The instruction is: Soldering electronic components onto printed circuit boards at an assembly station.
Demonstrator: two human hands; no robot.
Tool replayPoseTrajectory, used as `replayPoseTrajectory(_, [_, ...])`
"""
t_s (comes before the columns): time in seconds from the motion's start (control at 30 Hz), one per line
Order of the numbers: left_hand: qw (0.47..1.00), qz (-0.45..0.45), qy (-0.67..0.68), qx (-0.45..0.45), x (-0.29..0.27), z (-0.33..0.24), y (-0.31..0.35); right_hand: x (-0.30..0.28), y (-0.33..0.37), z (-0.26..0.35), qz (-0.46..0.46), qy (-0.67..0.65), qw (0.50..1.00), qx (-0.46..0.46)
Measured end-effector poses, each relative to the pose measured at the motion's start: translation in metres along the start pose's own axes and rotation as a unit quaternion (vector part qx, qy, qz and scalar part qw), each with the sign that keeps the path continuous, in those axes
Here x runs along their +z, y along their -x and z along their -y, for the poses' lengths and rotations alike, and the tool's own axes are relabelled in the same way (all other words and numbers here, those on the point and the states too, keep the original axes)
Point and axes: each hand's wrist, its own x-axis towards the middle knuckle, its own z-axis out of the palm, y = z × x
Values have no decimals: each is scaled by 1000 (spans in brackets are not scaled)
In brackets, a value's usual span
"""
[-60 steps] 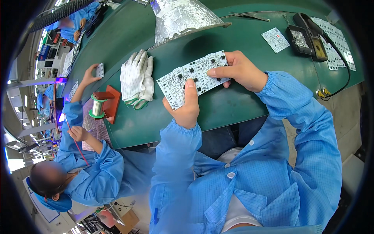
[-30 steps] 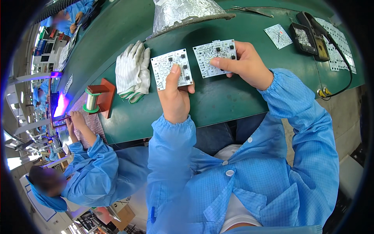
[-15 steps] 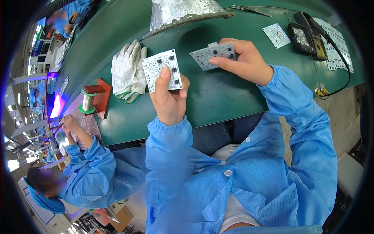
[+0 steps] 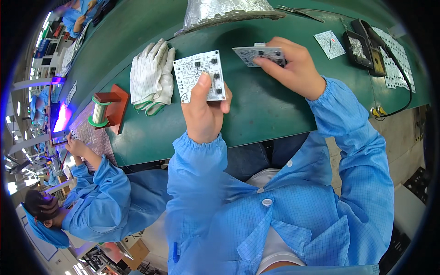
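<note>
My left hand [image 4: 204, 107] grips a white circuit board [image 4: 195, 71], thumb across its printed face and fingers behind it. Small black parts sit along the right side of that board. A second circuit board [image 4: 256, 55] is pinched in my right hand [image 4: 293, 68], thumb on the near face, fingers behind. It is tilted so that its face shows foreshortened, and a pale connector stands on its upper edge. Both boards are held above the green table, apart from each other.
Striped gloves [image 4: 151, 78] lie left of my left hand, beside a solder spool [image 4: 99, 112] on a reddish stand [image 4: 119, 107]. A foil-covered cone [image 4: 224, 13] stands behind. Tweezers [image 4: 302, 13], a loose board [image 4: 329, 45], a soldering-iron holder [image 4: 360, 48] and a board panel [image 4: 394, 59] lie right. A co-worker [image 4: 105, 192] sits left.
The right-hand board has tipped, showing less of its face, and moved slightly up and right in the picture. The left-hand board has shifted a little right and up. Both hands keep their hold.
</note>
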Motion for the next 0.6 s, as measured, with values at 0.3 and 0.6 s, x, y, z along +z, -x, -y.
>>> replayPoseTrajectory(0.3, [997,-61,-35,29,10,-2,0,-5,5,20,0,-105,994,14])
replayPoseTrajectory(0.6, [997,-11,-46,-67,13,-9,6,-9,0,13,-43,-1,999,-24])
